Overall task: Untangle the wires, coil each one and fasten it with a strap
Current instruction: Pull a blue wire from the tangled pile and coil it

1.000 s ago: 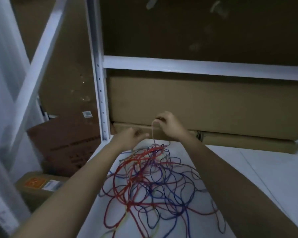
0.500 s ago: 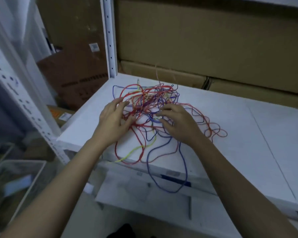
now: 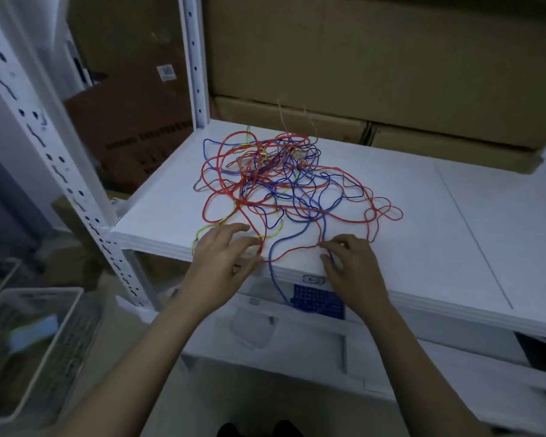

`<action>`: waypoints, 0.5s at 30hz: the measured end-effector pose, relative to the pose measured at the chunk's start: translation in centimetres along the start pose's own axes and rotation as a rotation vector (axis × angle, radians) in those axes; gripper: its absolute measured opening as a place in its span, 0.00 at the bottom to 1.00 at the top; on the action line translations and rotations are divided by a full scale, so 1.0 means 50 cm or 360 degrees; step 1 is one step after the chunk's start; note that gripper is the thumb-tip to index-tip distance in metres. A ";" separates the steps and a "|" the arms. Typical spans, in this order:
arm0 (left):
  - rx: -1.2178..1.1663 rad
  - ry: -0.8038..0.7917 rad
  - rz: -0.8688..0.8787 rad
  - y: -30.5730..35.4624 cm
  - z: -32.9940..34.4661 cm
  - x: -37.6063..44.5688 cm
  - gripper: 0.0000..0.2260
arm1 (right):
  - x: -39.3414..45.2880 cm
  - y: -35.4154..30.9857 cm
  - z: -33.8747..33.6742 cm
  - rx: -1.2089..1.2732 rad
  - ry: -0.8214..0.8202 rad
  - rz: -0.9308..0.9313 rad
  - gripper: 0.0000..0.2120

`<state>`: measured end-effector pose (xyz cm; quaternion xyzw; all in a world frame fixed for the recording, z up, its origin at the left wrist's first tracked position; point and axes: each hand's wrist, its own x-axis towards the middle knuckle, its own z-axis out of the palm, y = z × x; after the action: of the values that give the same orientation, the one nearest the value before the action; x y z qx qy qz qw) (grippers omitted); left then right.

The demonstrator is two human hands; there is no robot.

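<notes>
Both hands have been drawn back from the tangle to the shelf's [image 3: 454,216] front edge. A red wire [image 3: 292,252] is pinched by the left hand [image 3: 224,260]; red and blue strands are grasped by the right hand [image 3: 352,266]. The wires [image 3: 275,178] lie heaped mid-shelf.

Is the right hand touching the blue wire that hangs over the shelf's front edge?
Touching. The head view shows the right hand with its fingertips curled onto the blue wire at the shelf edge, no gap visible.
</notes>
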<state>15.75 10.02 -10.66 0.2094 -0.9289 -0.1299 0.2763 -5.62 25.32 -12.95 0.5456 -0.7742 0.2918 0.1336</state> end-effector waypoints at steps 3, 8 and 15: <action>-0.0018 -0.0035 0.0100 0.023 0.014 0.009 0.15 | -0.032 -0.007 -0.008 0.0028 -0.0071 0.0124 0.12; 0.0000 -0.0121 0.0176 0.044 0.044 0.016 0.17 | -0.063 -0.028 -0.034 0.0084 0.0158 0.0287 0.13; 0.0014 -0.0304 0.0065 0.094 0.081 0.052 0.20 | 0.011 0.040 -0.048 0.0138 0.0133 0.0760 0.23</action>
<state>9.99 13.47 -11.10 0.1782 -0.9557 -0.1397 0.1882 -7.94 26.83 -11.36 0.3399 -0.8617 0.3705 0.0691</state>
